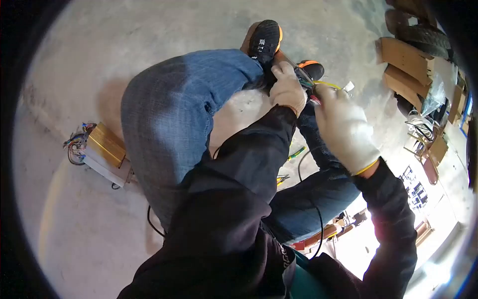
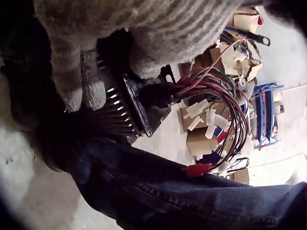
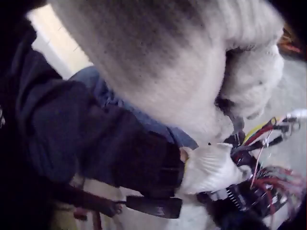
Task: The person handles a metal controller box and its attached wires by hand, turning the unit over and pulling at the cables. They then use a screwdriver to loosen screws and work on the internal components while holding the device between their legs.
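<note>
A black finned controller box with a thick bundle of wires is held in my left hand, its gloved fingers over the fins in the left wrist view. Several clear connector sleeves and a red connector hang on the wires. My right hand, also in a white knit glove, is beside the wire end of the box. Its fingers curl round a small dark grey piece that points down at the wires; I cannot tell its kind. A yellow wire runs past the right fingertips.
A second box with a gold cover and loose wires lies on the floor at left. Green-handled tools lie between the legs. Cardboard and tyres are at far right. A black cable crosses the thigh.
</note>
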`<state>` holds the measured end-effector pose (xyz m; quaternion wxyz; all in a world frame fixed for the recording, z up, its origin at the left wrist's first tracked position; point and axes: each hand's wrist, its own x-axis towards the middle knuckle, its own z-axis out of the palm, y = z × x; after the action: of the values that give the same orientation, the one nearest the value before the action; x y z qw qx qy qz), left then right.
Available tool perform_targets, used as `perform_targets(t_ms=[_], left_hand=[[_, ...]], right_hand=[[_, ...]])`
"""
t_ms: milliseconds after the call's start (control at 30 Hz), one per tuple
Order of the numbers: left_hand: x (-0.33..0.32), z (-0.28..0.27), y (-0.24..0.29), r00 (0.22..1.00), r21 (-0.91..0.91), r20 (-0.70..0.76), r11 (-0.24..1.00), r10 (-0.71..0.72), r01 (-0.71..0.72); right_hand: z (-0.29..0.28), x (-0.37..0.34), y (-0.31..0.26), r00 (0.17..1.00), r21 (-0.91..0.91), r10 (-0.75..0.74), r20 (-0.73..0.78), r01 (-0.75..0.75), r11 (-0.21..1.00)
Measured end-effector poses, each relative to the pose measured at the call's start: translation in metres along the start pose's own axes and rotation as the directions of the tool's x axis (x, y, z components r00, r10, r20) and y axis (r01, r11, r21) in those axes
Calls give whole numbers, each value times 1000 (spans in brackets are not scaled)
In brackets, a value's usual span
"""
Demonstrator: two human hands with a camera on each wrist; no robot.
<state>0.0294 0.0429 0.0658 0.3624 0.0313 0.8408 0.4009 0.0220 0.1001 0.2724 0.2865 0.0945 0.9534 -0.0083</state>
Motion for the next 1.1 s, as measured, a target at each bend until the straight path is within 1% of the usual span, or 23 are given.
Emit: perform_targets(t_ms=[67,100,167,200,233,267,300,367,400,467,500,533,567,633,700,733,833,867,900,967,1000,1033,1100], left_hand=[[3,16,-10,996,59,-33,995,79,-77],[2,13,-5,995,58,-35,994,92,-89],[-5,-12,11,998,37,43,999,-39,37],[-4,-16,15,994,48,84,997,-67,63],[-3,-16,13,995,50,78,997,-69,65],[-4,-15,12,996,42,66,998,-55,52],[-5,-11,9,998,34,57,999,-41,39],[-3,-4,4,998,20,50,999,-31,30],[-2,-4,4,998,17,48,999,-31,31],[-2,-6,2,998,17,46,999,-34,33],[-4,-10,4,999,1,37,1000,-16,16],[-5,-11,6,1000,-17,24,1000,8,-8],[-4,-14,9,1000,-19,23,1000,21,-20],[-5,-16,10,998,59,61,998,11,-15],[-2,-12,7,999,47,46,999,9,-12],[-3,-13,8,998,74,63,997,-5,0],[-1,-4,1,999,67,50,998,-19,16],[1,0,0,999,70,44,997,-27,24],[1,-6,4,999,73,34,997,-39,37],[-4,-11,5,994,88,90,995,-64,56],[-6,-12,3,996,64,85,998,-25,19],[-3,-16,6,997,42,72,999,21,-24],[-7,-20,14,997,77,78,997,1,-7]], right_hand=[[-2,7,13,964,419,264,35,-254,872],[-33,15,7,781,612,390,488,-624,486],[-27,15,18,765,676,355,538,-643,361],[-20,12,18,768,680,352,535,-639,361],[-11,6,16,952,559,254,171,-306,771],[-7,-2,14,990,212,-20,-137,49,976],[-13,-4,5,998,42,-67,-20,68,997],[-2,-2,-5,996,-271,-79,46,88,958],[1,-1,-4,996,-268,-84,44,92,959],[5,-1,-1,1000,-45,26,16,-25,999],[6,3,10,994,195,57,-95,-37,980],[-12,11,11,950,486,267,159,-311,817],[-30,19,11,822,644,360,442,-570,510],[-26,18,19,785,658,368,498,-618,430],[-22,9,11,968,422,191,162,-243,873],[-17,-1,5,999,169,11,-51,-2,986],[-1,-8,-12,995,-275,-96,-9,90,957],[8,-7,-7,977,-202,-169,-126,142,969],[7,-2,-5,976,-202,-172,-130,143,969],[-4,6,-2,984,229,172,42,-177,957],[-20,13,4,929,451,313,198,-370,812],[-35,19,8,842,610,395,368,-539,581],[-37,15,14,847,616,356,396,-532,581]])
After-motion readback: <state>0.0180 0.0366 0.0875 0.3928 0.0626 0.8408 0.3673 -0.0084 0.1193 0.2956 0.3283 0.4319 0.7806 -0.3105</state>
